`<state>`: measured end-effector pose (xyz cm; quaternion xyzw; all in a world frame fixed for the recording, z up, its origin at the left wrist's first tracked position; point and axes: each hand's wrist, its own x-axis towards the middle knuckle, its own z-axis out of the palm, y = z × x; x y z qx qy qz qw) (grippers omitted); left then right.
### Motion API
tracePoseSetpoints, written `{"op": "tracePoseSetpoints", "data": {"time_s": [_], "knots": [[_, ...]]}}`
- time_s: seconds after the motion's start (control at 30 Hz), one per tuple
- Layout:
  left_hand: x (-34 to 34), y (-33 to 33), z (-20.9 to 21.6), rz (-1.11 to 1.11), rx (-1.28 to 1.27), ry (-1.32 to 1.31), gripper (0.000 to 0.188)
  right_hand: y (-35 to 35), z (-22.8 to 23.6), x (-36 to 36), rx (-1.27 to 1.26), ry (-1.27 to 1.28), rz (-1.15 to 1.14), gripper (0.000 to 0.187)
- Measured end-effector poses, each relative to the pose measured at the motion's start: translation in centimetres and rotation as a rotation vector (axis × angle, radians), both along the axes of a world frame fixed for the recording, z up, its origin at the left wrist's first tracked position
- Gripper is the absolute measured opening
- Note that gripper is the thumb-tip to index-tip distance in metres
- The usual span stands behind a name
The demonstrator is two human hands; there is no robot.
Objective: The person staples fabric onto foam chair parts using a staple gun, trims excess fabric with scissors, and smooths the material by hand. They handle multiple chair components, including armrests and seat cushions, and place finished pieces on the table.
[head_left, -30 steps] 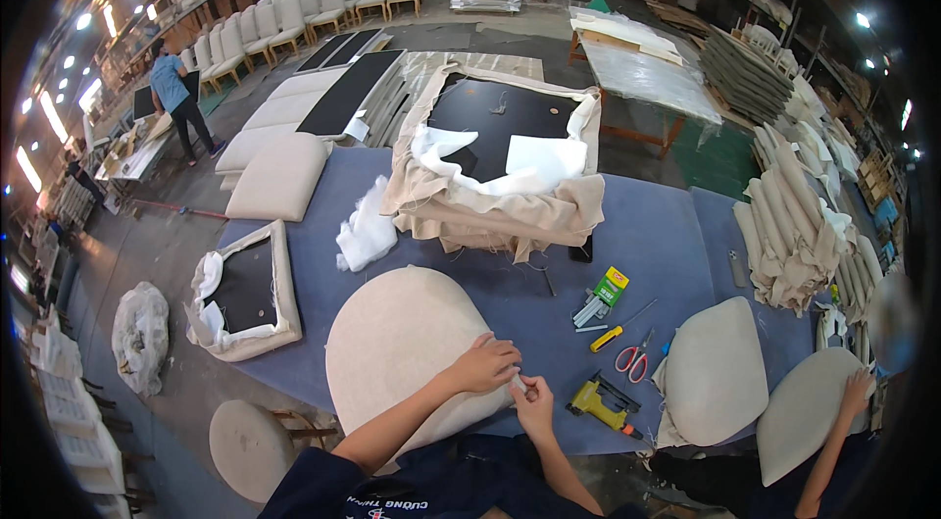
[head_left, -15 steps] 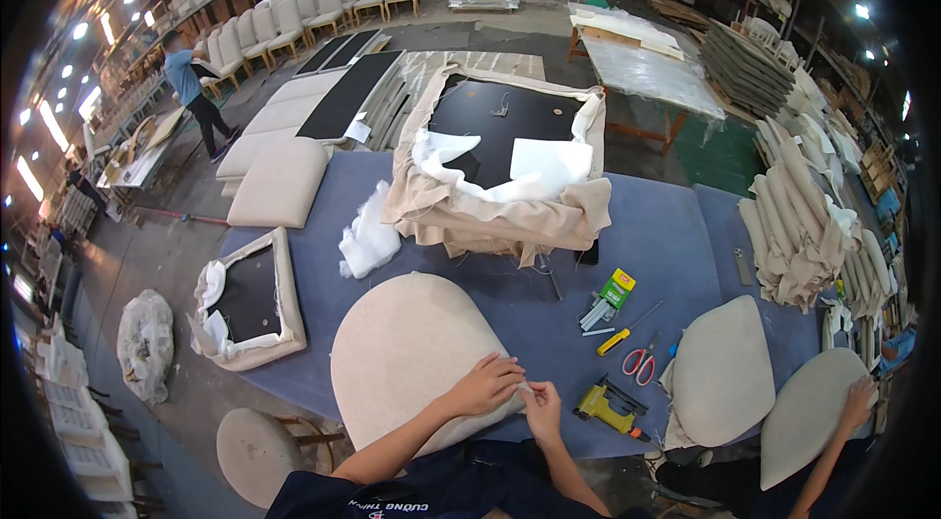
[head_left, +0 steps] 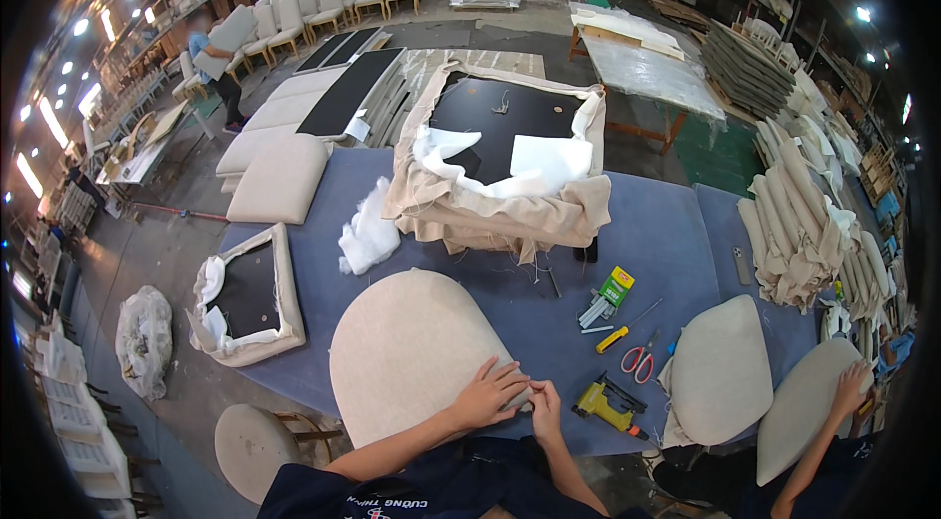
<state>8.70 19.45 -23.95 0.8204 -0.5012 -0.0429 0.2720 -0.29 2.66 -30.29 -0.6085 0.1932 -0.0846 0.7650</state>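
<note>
A beige upholstered chair panel (head_left: 412,352), rounded at its far end, lies in front of me on the blue-covered table. Flat across its lower right part rests my left hand (head_left: 490,392), fingers stretched out. My right hand (head_left: 545,413) pinches the fabric at the panel's right corner, close to the left fingertips. To the right lie a yellow staple gun (head_left: 608,403), red-handled scissors (head_left: 639,362), a yellow-handled screwdriver (head_left: 616,338) and a green box (head_left: 616,286) with staple strips (head_left: 595,307) beside it.
Upside-down seat cushions (head_left: 500,142) are stacked at the table's far side. White wadding (head_left: 370,228) and another upturned cushion (head_left: 250,296) lie left. A second rounded panel (head_left: 723,370) lies right, where a co-worker's hand (head_left: 851,387) rests on another panel (head_left: 809,421).
My left hand's fingers have spread a little on the panel; the right still pinches its corner. At the far left, a person has moved right, now carrying a pale panel. The co-worker's panel has shifted slightly.
</note>
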Motion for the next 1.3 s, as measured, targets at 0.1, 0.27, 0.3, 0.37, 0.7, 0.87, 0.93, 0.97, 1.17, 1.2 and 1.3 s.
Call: {"op": "tracePoseSetpoints", "data": {"time_s": [0.1,0.27,0.3,0.37,0.7,0.87,0.93,0.97,1.17,1.2,1.3], "knots": [[-0.9,-0.6,-0.4,0.042,0.003,-0.068,0.057,-0.6,-0.9,-0.6,-0.009,0.031,0.026,0.017],[-1.5,-0.8,-0.3,0.081,0.045,-0.164,0.056,-0.5,-1.3,-0.7,-0.005,0.023,0.017,0.018],[-1.5,-0.8,-0.3,0.084,0.055,-0.169,0.056,-0.4,-1.2,-0.7,0.001,0.025,0.018,0.018],[-1.3,-0.8,-0.4,0.086,0.062,-0.160,0.057,-0.4,-0.9,-0.6,-0.005,0.032,0.023,0.018],[-0.4,-0.5,-0.4,0.073,-0.007,-0.041,0.054,0.3,0.1,-0.2,0.056,0.050,-0.069,0.026],[-2.2,-0.1,-0.9,0.157,-0.139,-0.074,0.048,0.1,0.2,-0.2,0.031,0.063,-0.092,0.025],[-2.6,-0.1,-0.7,0.174,-0.165,-0.102,0.042,0.1,0.2,-0.1,0.015,0.059,-0.095,0.025],[-2.7,-0.2,-0.6,0.169,-0.151,-0.116,0.042,0.1,0.2,-0.1,0.006,0.059,-0.096,0.025],[-2.2,0.0,-0.3,0.156,-0.064,-0.205,0.042,0.2,1.1,0.4,-0.038,0.075,-0.055,0.025],[-2.1,-0.1,-0.2,0.149,-0.053,-0.203,0.043,0.2,1.2,0.4,-0.049,0.077,-0.055,0.025],[-2.0,-0.1,-0.1,0.129,-0.015,-0.211,0.044,0.1,1.1,0.2,-0.047,0.082,-0.063,0.025]]}}
